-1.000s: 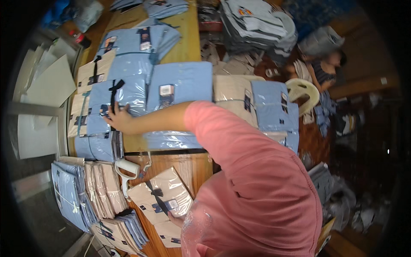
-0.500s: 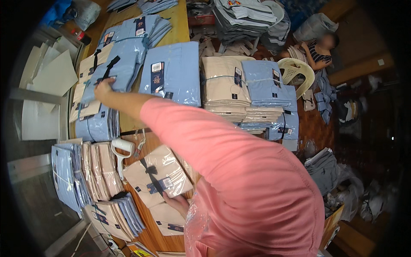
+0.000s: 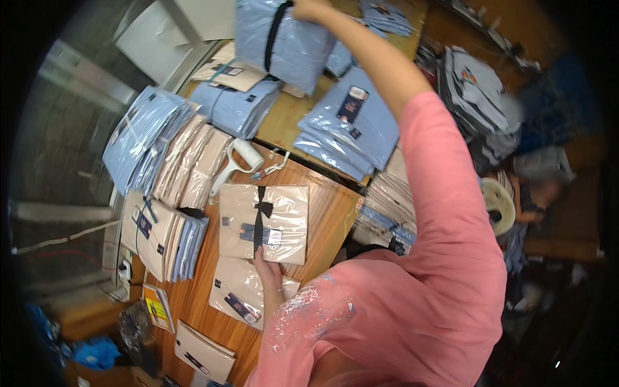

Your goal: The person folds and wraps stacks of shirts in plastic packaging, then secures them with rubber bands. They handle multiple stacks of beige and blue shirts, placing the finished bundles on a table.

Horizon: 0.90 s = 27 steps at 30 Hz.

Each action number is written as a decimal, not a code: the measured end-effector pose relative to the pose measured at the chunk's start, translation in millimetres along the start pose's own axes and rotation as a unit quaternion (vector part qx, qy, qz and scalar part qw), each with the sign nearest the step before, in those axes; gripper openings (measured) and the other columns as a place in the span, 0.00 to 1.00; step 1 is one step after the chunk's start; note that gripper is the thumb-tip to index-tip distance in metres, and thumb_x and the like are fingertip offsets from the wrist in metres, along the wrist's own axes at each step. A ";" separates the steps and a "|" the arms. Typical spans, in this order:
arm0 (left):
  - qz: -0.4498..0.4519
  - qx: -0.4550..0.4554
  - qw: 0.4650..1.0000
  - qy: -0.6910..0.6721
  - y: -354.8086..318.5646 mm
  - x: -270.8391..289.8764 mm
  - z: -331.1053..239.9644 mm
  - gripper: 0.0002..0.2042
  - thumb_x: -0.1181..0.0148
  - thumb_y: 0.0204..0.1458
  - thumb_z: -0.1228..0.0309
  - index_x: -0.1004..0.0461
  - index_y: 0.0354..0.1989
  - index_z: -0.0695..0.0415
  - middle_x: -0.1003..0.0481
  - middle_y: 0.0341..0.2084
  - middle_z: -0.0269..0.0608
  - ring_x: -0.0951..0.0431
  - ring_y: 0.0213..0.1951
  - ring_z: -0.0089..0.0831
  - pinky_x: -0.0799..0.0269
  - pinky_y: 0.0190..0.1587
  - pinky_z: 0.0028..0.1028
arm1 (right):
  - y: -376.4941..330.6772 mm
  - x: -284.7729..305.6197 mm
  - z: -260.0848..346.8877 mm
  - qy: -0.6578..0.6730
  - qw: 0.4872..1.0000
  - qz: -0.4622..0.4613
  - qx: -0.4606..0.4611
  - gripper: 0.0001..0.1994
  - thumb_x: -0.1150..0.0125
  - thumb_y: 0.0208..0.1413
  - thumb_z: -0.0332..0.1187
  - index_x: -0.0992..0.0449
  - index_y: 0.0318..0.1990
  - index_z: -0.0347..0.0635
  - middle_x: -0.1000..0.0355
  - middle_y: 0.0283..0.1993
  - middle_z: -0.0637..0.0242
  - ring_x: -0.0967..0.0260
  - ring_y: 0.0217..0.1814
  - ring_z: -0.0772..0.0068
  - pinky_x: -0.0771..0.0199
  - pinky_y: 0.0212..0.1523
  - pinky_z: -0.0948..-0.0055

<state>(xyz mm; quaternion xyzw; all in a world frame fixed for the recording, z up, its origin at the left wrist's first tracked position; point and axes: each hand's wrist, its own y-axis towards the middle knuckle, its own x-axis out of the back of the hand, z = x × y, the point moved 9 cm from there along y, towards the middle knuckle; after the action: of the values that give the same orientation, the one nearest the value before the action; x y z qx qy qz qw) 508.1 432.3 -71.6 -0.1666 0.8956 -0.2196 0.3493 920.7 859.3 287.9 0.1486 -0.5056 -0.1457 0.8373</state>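
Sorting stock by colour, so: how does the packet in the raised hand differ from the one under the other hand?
The blue shirt packet is held up in the right hand; the beige shirt packet lies flat on the wooden table, the left hand touching its near edge. Both are clear-wrapped with a dark ribbon.

I see a beige shirt pack [image 3: 264,222] in clear plastic, black bow and dark label on front, flat on the wooden surface [image 3: 329,213]; my left hand [image 3: 267,271] touches its lower edge. Another beige pack [image 3: 242,290] lies just below it. A blue pack [image 3: 277,42] with a black strap is lifted by my right hand [image 3: 309,9]. Blue stacked packs [image 3: 351,122] with dark rectangular labels sit nearby.
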 end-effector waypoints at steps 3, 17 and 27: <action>0.013 0.027 0.999 -0.015 0.8 -17.3 5.7 0.18 0.53 0.55 0.72 0.39 0.52 0.68 0.31 0.47 0.48 0.31 0.50 0.35 0.36 0.54 0.32 | 49.0 48.6 -29.1 -0.086 0.995 0.034 0.035 0.11 0.48 0.45 0.34 0.22 0.31 0.38 0.26 0.35 0.47 0.27 0.37 0.50 0.28 0.36 0.57; -0.069 0.020 0.997 0.012 -9.0 5.5 3.3 0.17 0.54 0.56 0.67 0.35 0.48 0.68 0.29 0.46 0.50 0.29 0.49 0.37 0.36 0.55 0.33 | 40.6 -61.7 -55.0 -0.356 0.923 0.063 0.134 0.23 0.41 0.45 0.35 0.34 0.52 0.52 0.33 0.47 0.59 0.35 0.50 0.56 0.29 0.41 0.54; -0.098 0.063 0.993 -0.024 -12.7 -0.8 5.8 0.20 0.53 0.53 0.70 0.38 0.53 0.68 0.31 0.48 0.47 0.32 0.51 0.37 0.39 0.56 0.35 | -78.6 -186.5 -64.0 -0.215 0.903 0.232 0.292 0.26 0.52 0.51 0.29 0.40 0.61 0.58 0.36 0.56 0.52 0.29 0.45 0.50 0.27 0.42 0.58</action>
<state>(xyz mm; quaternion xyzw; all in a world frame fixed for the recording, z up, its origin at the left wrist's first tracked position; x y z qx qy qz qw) 514.6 420.3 -68.5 -0.2367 0.8507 -0.3044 0.3573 887.1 867.5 78.5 0.2298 -0.7134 0.1780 0.6376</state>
